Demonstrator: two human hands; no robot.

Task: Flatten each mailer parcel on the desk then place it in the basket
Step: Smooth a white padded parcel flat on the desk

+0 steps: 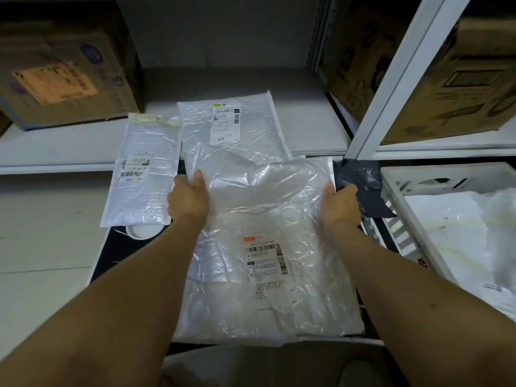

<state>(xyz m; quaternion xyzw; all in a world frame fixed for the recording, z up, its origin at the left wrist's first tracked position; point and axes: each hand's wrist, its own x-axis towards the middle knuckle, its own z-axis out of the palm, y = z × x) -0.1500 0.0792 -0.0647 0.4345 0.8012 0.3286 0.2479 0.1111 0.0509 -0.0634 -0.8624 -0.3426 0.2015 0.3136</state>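
A large white plastic mailer parcel (268,247) with a barcode label lies in front of me on the dark desk (111,252). My left hand (188,198) grips its left edge and my right hand (339,205) grips its right edge, thumbs on top; the far end is raised and crumpled. Behind it lies a second white mailer (231,127) with a label. A narrower white mailer (142,169) rests to the left. A dark mailer (360,185) lies at the right, next to the white basket (391,191), which holds white parcels.
Cardboard boxes stand on the shelf at back left (64,71) and on the right shelves (458,79). A white shelf post (391,79) rises diagonally at the right. A small white round object (139,231) peeks out under the narrow mailer.
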